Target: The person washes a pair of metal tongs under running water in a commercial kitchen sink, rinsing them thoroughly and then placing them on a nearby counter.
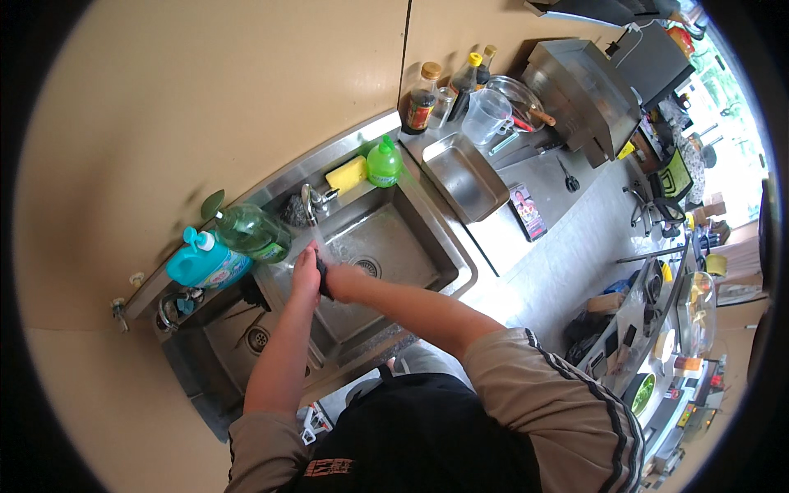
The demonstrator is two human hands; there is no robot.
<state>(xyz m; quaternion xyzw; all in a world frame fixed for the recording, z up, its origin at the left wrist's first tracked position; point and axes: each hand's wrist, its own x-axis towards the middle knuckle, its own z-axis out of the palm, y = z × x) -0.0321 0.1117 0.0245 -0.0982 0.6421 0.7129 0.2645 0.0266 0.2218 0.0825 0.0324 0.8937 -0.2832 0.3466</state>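
My left hand [304,274] and my right hand [345,283] meet over the stainless steel sink basin [394,234]. Between them they grip a small black item [322,275], mostly covered by my fingers; whether it is cloth or something else I cannot tell. Motion blurs my right hand. Water runs from the chrome faucet [310,203] onto or just beside my hands. Behind my right hand shows the drain strainer [368,267].
Around the sink stand a green soap pump bottle [384,165], yellow sponge [347,175], dark steel-wool scrubber [294,211], large green bottle [256,233] and turquoise detergent bottle [206,262]. A second basin [228,333] lies left. Rightward are a steel pan [463,175], phone [527,212] and scissors [568,177].
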